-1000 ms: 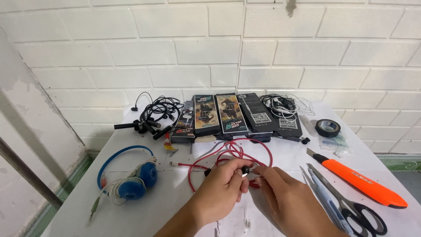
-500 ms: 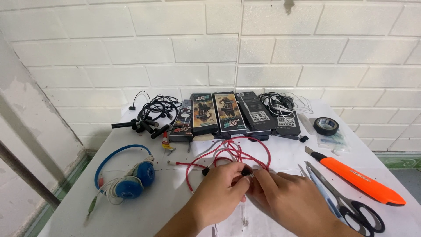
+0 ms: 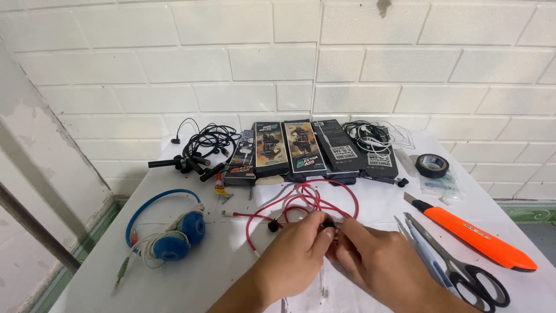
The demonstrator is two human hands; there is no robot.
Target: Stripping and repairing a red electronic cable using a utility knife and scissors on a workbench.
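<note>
A red earphone cable [image 3: 301, 200] lies coiled in loops on the white table [image 3: 231, 272]. My left hand [image 3: 295, 258] and my right hand [image 3: 376, 264] meet over its near side, fingertips pinching a small black earbud piece [image 3: 329, 222] on the cable. Another black earbud [image 3: 272, 226] rests on the table just left of my left hand. Both hands are closed on the same part of the cable.
Blue headphones [image 3: 171, 240] lie at the left. Black cables [image 3: 200, 150] and several dark flat boxes [image 3: 301, 148] line the back. At the right are black tape [image 3: 432, 165], an orange utility knife [image 3: 475, 235] and scissors [image 3: 457, 266]. A white brick wall stands behind.
My hands have drawn closer together on the earbud piece; the view has shifted slightly. The rest of the table is unchanged.
</note>
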